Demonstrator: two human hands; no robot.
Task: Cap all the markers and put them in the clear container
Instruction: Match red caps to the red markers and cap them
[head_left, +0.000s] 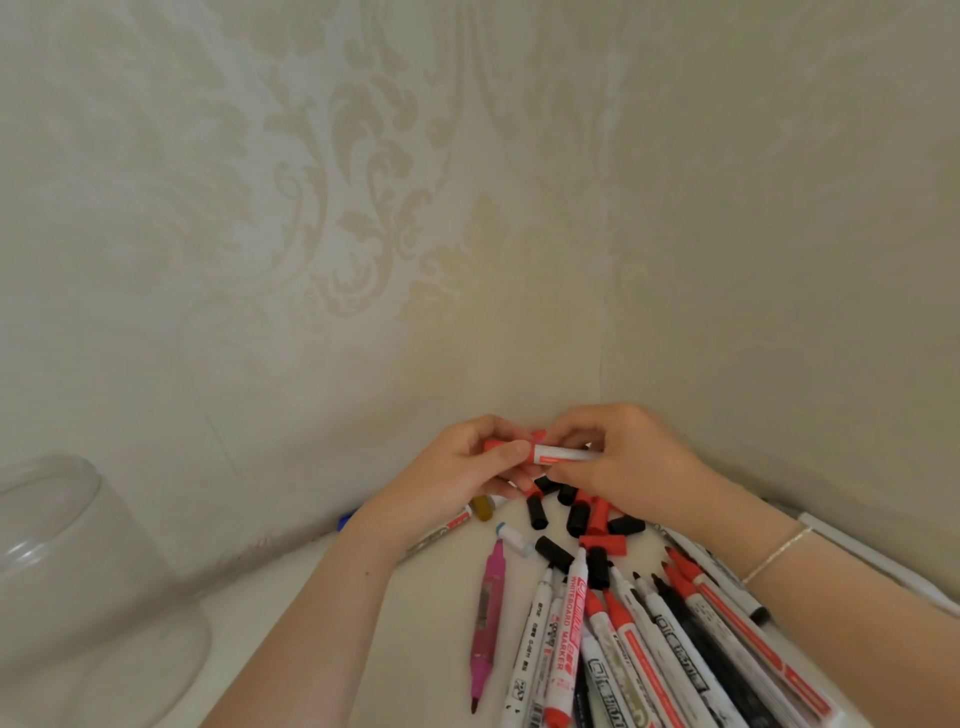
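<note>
We hold one marker (563, 454) between both hands in the lower middle of the frame, just above the heap of loose caps (582, 519). Its long axis runs nearly level, left to right across the picture. Our left hand (467, 467) curls its fingers round the red cap (506, 448) at the marker's left end, thumb lying over it; our right hand (623, 457) pinches the white barrel at the other end. The cap appears to sit on the barrel already, so we judge the coming move to be a short push of the two hands toward each other along that axis, to seat it fully.

The clear container (78, 571) stands at the lower left edge of the frame, well apart from both hands, on the left hand's side. That hand is the nearer one for carrying the marker over.

Many uncapped markers (649, 649) fan out on the worktop (426, 623) at the lower right, tips toward the caps, a pink marker (488, 608) lying beside them.
</note>
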